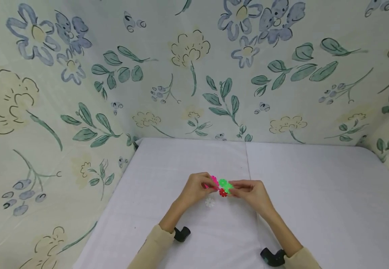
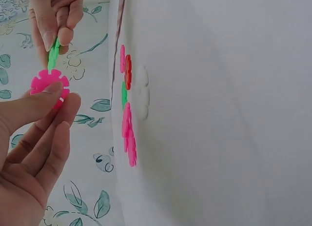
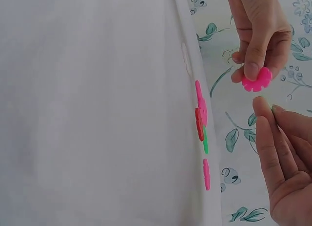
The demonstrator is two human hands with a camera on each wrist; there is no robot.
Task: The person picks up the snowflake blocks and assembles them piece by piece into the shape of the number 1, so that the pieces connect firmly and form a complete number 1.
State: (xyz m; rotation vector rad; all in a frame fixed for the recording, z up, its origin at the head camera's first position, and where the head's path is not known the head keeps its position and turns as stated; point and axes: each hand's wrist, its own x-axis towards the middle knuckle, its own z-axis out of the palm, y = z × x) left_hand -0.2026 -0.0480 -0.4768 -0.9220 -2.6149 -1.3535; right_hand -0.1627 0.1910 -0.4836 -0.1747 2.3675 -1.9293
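Observation:
My left hand (image 1: 196, 188) pinches a pink notched plastic disc (image 2: 49, 81) between thumb and fingers. My right hand (image 1: 255, 192) pinches a green notched disc (image 2: 53, 55), seen edge-on in the left wrist view, where its lower end is right at the pink disc's rim. Both hands are raised above the white cloth. From the right wrist side, the pink disc (image 3: 257, 80) faces the camera while my right fingers mostly hide the green one. Below the hands lie a red disc (image 2: 127, 72), a green disc (image 2: 124, 95), several pink discs (image 2: 127, 119) and white discs (image 2: 143, 92).
A white cloth (image 1: 315, 194) covers the table, with a seam or fold running front to back near the middle. Flower-printed fabric (image 1: 187, 74) hangs behind and at the sides. Black wrist mounts (image 1: 182, 234) sit on both forearms near the sleeves.

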